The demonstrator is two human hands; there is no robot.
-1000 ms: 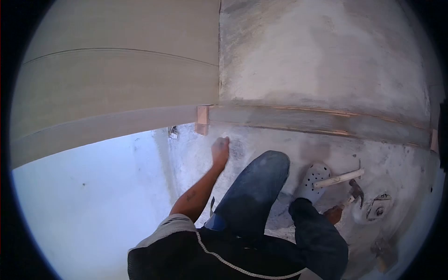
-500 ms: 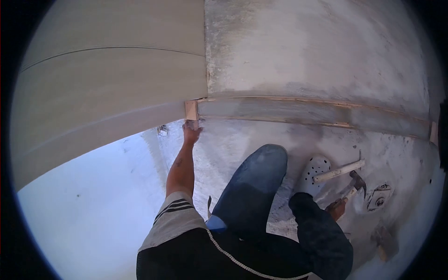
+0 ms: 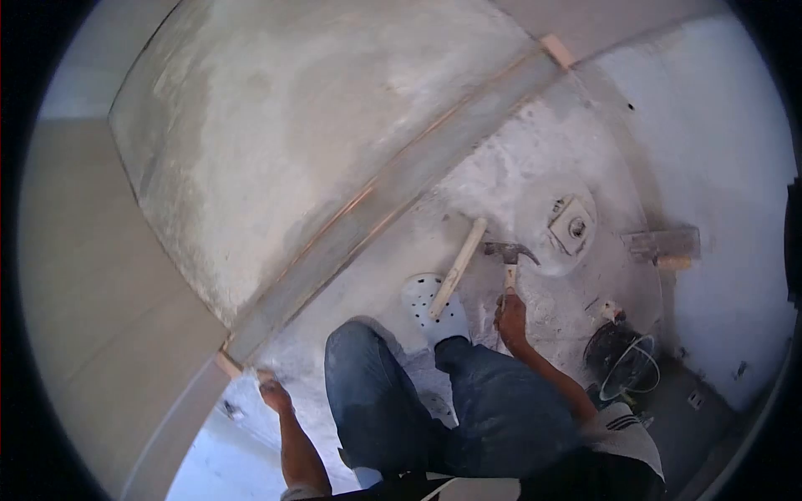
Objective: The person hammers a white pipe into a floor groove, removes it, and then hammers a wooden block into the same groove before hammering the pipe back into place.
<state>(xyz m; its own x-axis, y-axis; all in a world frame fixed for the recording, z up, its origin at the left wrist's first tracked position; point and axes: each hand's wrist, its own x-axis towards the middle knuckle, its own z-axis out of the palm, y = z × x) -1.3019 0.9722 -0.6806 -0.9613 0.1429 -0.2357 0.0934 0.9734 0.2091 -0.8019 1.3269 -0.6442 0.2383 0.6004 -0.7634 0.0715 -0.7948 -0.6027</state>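
My right hand (image 3: 510, 317) is closed round the handle of a claw hammer (image 3: 510, 253), whose metal head points away from me, beside a pale wooden stick (image 3: 459, 269). The stick lies across the toe of a white clog (image 3: 424, 292). At the lower left, my left hand (image 3: 275, 394) has its fingers drawn together around something small and pale, too small to name. That hand is close to a small wood block (image 3: 228, 364) at the near end of a long grey strip (image 3: 401, 179) with thin wooden edges.
Another wood block (image 3: 557, 51) marks the strip's far end. A square drain fitting (image 3: 573, 225) is set in the dusty floor. To the right are a trowel (image 3: 664, 244) by the wall and a dark bucket (image 3: 614, 355) with a pale handle. Beige panels stand at left.
The view has swung to the right, bringing the bucket into sight. My right hand still grips the hammer, and my left hand remains near the block, now slightly apart from it.
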